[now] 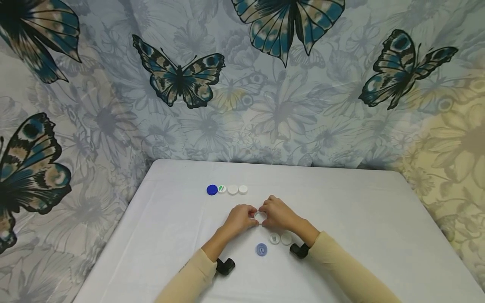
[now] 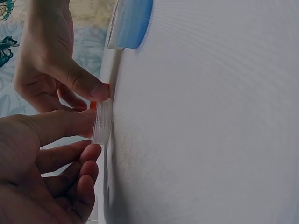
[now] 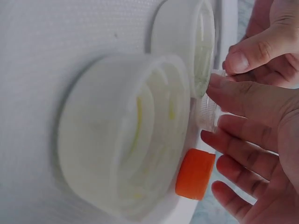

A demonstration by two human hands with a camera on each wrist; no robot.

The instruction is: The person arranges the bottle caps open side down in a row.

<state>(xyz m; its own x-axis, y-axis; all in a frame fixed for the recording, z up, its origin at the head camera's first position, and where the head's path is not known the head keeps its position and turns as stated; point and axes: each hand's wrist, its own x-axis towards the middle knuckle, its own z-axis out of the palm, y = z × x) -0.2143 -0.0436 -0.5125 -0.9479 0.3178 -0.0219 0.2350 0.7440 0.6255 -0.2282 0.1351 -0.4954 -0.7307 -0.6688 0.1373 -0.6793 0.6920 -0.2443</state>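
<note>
A small clear ribbed cap (image 1: 260, 217) sits at mid-table between my two hands. My left hand (image 1: 240, 219) pinches its left side with thumb and fingers, while my right hand (image 1: 279, 213) pinches the right side. The ribbed edge of the cap (image 2: 103, 123) shows between the fingertips in the left wrist view. An orange cap (image 3: 195, 175) lies beside the right hand's fingers in the right wrist view; in the head view it is hidden. Closer to me lie a pale blue cap (image 1: 261, 249), a white cap (image 1: 274, 238) and another whitish cap (image 1: 286, 239).
Farther back, a row holds a dark blue cap (image 1: 212, 190), a white cap with a green mark (image 1: 222, 189) and two white caps (image 1: 233, 190). All rest on a white-covered table (image 1: 360, 219). Butterfly-printed cloth (image 1: 212, 130) hangs behind it.
</note>
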